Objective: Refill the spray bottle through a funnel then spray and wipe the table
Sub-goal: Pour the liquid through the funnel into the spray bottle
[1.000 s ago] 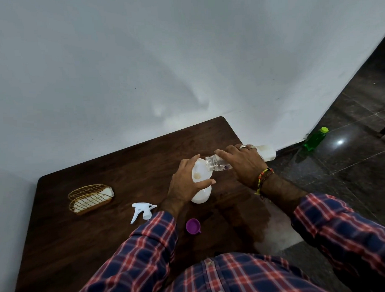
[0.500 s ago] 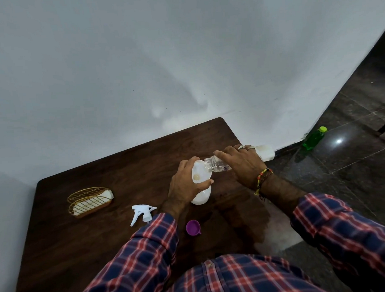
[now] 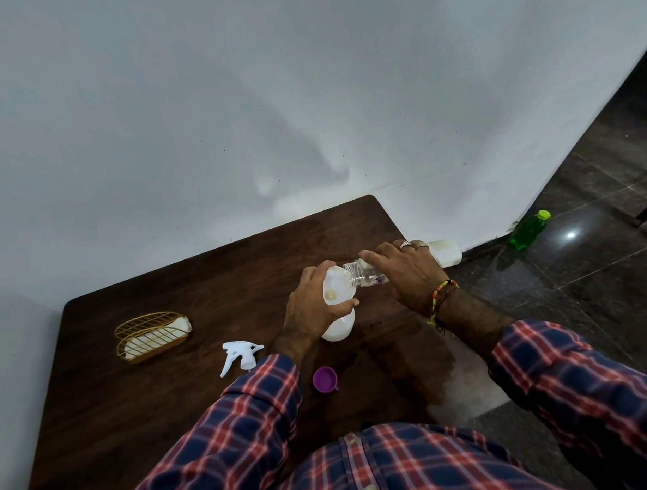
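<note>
A white spray bottle point(image 3: 339, 326) stands on the dark wooden table point(image 3: 173, 396) with a white funnel point(image 3: 336, 286) in its neck. My left hand point(image 3: 309, 311) grips the funnel and the bottle's top. My right hand point(image 3: 407, 271) holds a clear plastic bottle point(image 3: 359, 274) tipped almost flat, its open mouth over the funnel's rim. The white trigger sprayer head point(image 3: 239, 354) lies on the table to the left, off the bottle. A purple cap point(image 3: 325, 379) lies in front of the spray bottle.
A gold wire holder point(image 3: 149, 335) with a white cloth in it sits at the table's left. A green bottle point(image 3: 528, 230) stands on the dark tiled floor by the wall. The table's right part looks wet.
</note>
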A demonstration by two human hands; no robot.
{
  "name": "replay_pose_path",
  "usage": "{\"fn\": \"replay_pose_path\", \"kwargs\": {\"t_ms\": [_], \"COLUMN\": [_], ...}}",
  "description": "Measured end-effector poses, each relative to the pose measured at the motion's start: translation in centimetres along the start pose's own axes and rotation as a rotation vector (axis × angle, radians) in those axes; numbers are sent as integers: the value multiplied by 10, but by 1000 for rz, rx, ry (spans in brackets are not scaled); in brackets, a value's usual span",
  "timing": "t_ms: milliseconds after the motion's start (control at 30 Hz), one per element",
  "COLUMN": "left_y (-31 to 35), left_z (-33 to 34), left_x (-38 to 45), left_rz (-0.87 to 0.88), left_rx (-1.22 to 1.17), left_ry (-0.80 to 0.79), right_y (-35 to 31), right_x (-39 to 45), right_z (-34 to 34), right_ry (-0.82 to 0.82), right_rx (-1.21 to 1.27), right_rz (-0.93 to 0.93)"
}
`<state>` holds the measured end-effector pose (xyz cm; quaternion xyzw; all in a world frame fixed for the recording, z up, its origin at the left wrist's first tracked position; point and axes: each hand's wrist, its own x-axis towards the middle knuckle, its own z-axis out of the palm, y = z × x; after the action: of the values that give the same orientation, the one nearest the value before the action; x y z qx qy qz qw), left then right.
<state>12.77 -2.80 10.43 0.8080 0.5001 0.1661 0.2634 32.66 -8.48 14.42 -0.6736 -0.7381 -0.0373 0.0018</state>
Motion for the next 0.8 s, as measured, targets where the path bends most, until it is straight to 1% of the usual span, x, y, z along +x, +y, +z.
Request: {"fn": "replay_pose_path", "kwargs": {"t_ms": [800], "left_y": [0], "left_z": [2], "left_x": [1], "left_rz": [-11], "left_rx": [12], "left_ry": [-6], "right_y": [1], "right_x": [2], "right_z": [3], "right_ry": [-17], "right_rx": [3], "right_rz": [9]}}
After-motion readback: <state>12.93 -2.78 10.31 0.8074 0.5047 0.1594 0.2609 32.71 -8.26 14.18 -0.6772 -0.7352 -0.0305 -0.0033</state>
